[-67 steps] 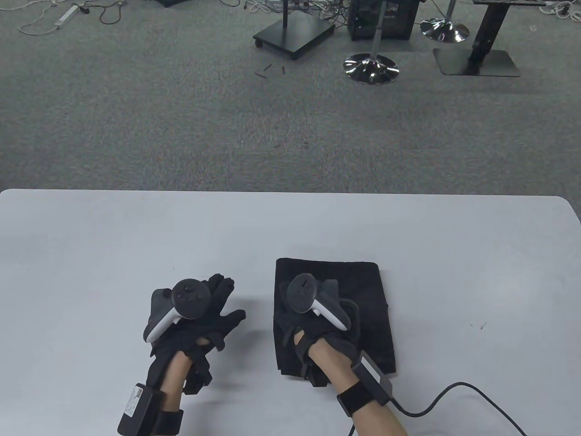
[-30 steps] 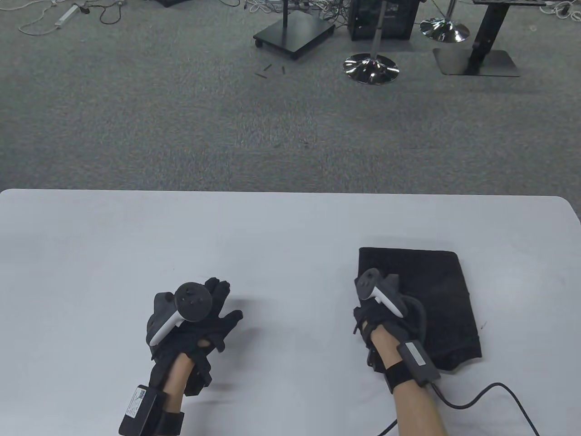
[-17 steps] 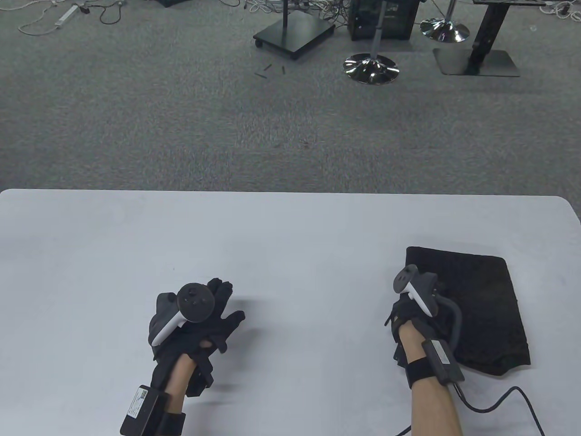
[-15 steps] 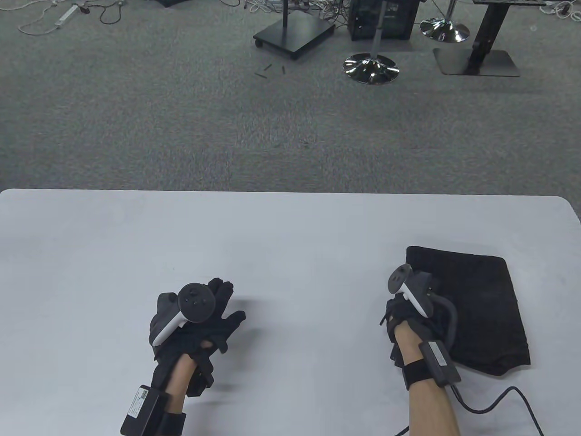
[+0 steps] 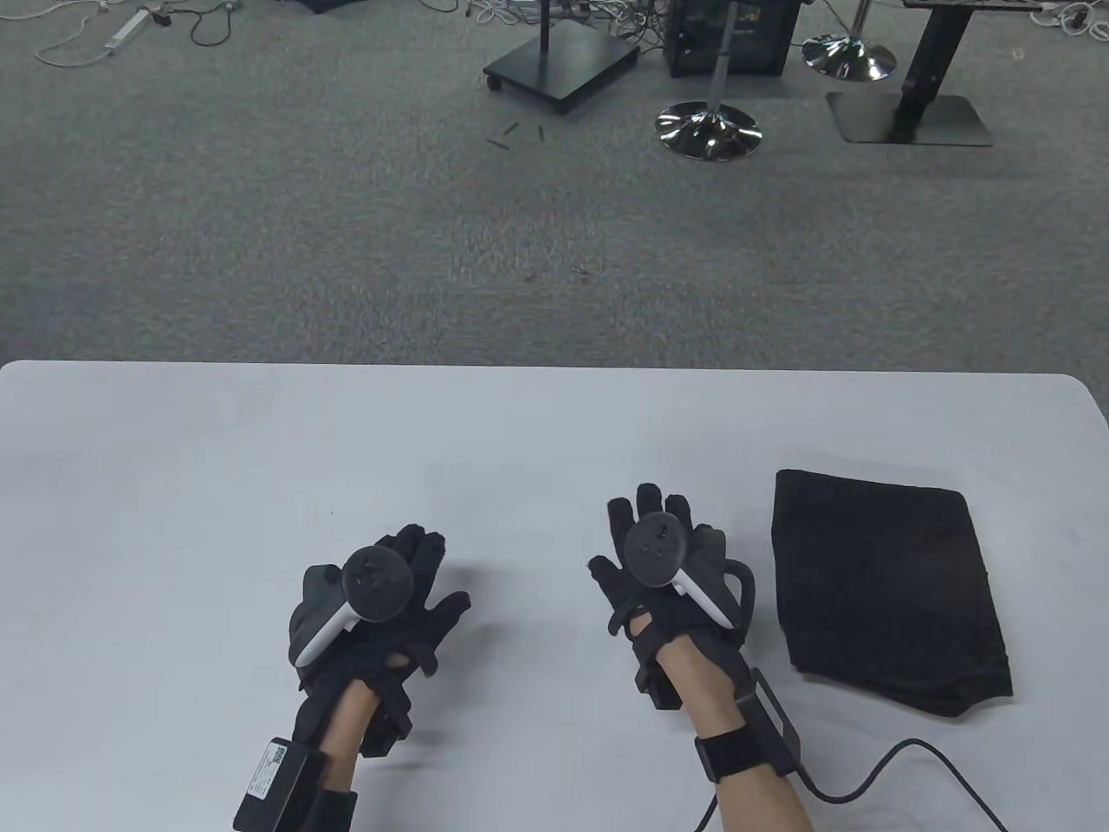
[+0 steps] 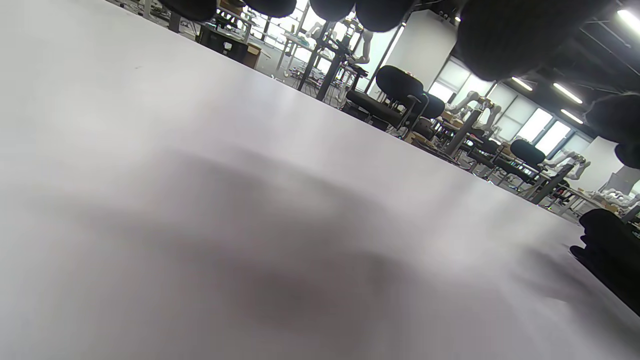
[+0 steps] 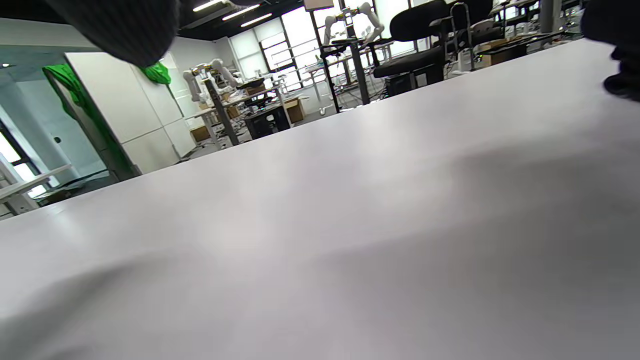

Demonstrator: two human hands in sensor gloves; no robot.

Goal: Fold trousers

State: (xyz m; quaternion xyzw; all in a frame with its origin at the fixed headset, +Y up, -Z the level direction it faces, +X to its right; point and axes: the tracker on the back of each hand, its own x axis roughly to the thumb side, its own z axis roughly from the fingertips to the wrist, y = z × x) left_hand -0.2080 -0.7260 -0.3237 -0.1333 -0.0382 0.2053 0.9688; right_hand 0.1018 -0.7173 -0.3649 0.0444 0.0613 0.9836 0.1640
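Observation:
The black trousers [image 5: 888,589] lie folded into a compact rectangle on the right side of the white table [image 5: 173,468]. My right hand [image 5: 624,537] is open with fingers spread, to the left of the trousers and apart from them, holding nothing. My left hand [image 5: 433,572] is open and empty, further left over bare table. In the left wrist view my gloved fingertips [image 6: 500,35] hang over the bare tabletop. In the right wrist view only bare tabletop and a gloved finger [image 7: 125,25] at the top show.
A black cable [image 5: 901,763] runs from my right wrist across the table's front right. Beyond the table's far edge lies grey carpet with stand bases [image 5: 709,130] and cables. A dark shape [image 6: 610,250] sits at the right edge of the left wrist view.
My right hand slid the folded trousers from the middle to the right side, let go, and moved back left with fingers spread. My left hand has barely moved.

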